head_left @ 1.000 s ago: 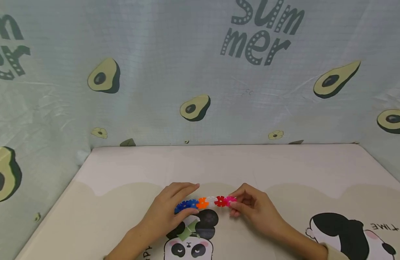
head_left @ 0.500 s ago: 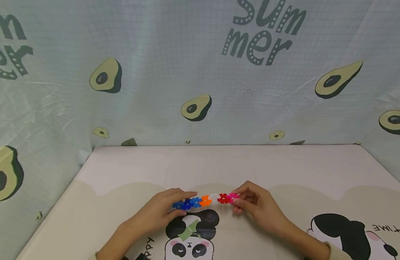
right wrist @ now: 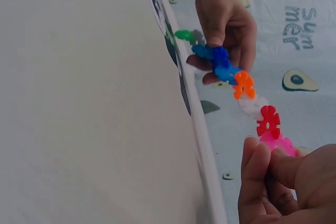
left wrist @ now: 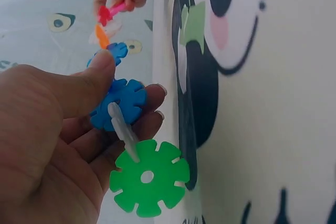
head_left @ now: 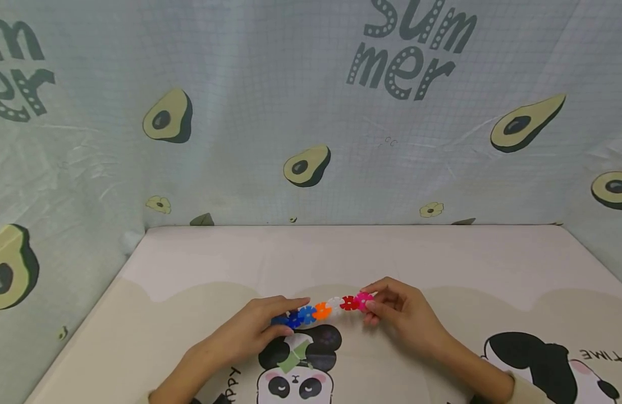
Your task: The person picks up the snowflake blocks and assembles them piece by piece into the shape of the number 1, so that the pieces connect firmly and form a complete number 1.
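A chain of notched plastic snowflake discs stretches between both hands, held above the table. My left hand pinches a blue disc near one end, thumb on one side and fingers on the other. Beyond that grip a grey disc and a green disc hang off the end. My right hand pinches the pink disc at the opposite end. Between the hands run more blue discs, an orange disc, a white disc and a red disc.
A pale table cover with printed pandas lies beneath the hands. Behind it, a light curtain with avocado prints rises from the table's far edge, and similar cloth flanks both sides.
The right hand has risen a little, so the pink end of the chain now sits higher. The left hand has shifted its hold, and more blue discs show between its thumb and fingers.
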`<state>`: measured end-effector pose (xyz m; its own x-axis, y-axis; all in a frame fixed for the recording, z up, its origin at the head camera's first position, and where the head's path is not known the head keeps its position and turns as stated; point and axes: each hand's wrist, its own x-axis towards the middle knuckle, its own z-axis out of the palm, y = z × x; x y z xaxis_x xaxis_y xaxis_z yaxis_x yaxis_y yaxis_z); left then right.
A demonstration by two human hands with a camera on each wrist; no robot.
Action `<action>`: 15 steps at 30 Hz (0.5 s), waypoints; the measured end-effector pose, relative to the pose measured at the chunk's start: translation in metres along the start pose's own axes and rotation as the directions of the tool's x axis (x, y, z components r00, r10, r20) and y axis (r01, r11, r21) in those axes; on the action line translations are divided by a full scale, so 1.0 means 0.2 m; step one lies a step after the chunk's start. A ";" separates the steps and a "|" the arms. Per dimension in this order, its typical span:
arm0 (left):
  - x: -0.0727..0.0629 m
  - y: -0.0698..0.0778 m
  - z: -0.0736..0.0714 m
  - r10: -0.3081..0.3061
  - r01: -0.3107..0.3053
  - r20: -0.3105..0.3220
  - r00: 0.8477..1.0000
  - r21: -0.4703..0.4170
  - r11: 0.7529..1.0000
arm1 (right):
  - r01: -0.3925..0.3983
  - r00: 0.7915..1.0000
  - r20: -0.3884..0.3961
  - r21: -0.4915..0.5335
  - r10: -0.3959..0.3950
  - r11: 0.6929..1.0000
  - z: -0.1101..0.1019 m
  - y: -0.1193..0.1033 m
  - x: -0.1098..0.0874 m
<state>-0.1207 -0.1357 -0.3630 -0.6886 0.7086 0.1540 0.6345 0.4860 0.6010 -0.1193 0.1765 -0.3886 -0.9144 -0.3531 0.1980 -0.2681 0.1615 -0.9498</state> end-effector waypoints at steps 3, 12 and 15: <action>0.01 0.03 0.01 -0.032 0.031 -0.014 0.999 -0.041 0.999 | -0.023 0.999 -0.029 -0.011 0.023 1.000 -0.02 -0.01 0.02; 0.04 0.10 0.03 -0.120 0.107 -0.065 0.991 -0.173 0.979 | -0.054 0.995 -0.079 0.004 0.054 0.999 -0.05 -0.04 0.12; 0.05 0.12 0.04 -0.116 0.094 -0.089 0.989 -0.218 0.971 | -0.036 0.996 -0.078 -0.013 0.035 0.999 -0.06 -0.04 0.16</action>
<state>-0.1088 -0.1134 -0.3532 -0.7857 0.5995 0.1524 0.4750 0.4270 0.7694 -0.1498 0.1744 -0.3711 -0.9440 -0.2746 0.1830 -0.2388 0.1860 -0.9531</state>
